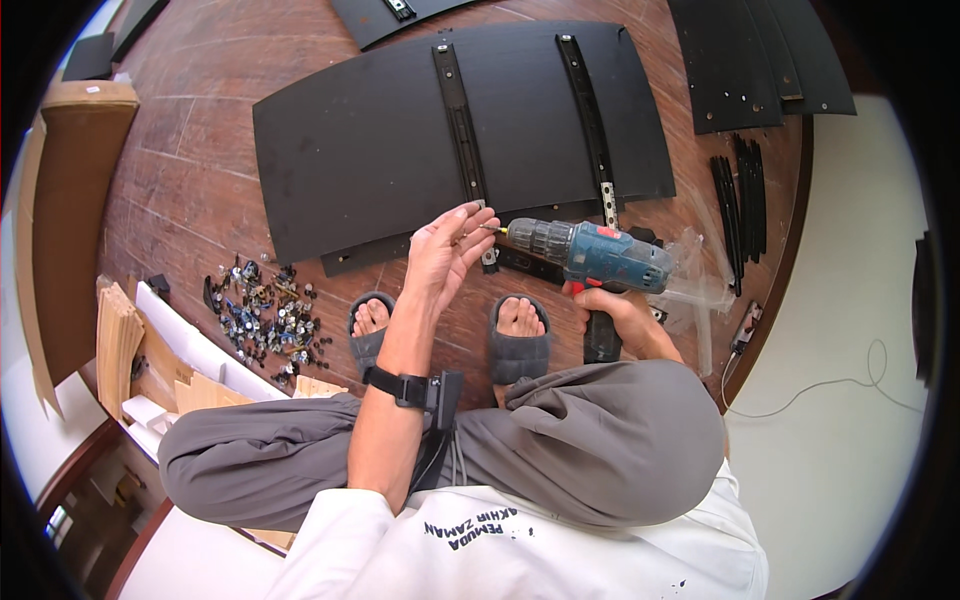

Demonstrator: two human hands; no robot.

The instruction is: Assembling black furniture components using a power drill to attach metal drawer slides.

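Note:
My right hand (622, 318) grips the handle of a blue and black cordless drill (592, 255), held level and pointing left. Its bit tip meets the fingertips of my left hand (446, 252), which pinch a small screw (487, 228) against it. Below and beyond the hands lies a large black panel (370, 140) on the wooden floor, with two metal slide rails (458, 115) fixed along it. I squat with my feet in grey sandals (518, 350) just in front of the panel's near edge.
A pile of loose screws and fittings (265, 315) lies on the floor at left, beside cardboard pieces (118, 340). More black panels (755, 60) and thin black rails (740, 200) lie at the upper right. A clear plastic bag (700, 280) sits by the drill.

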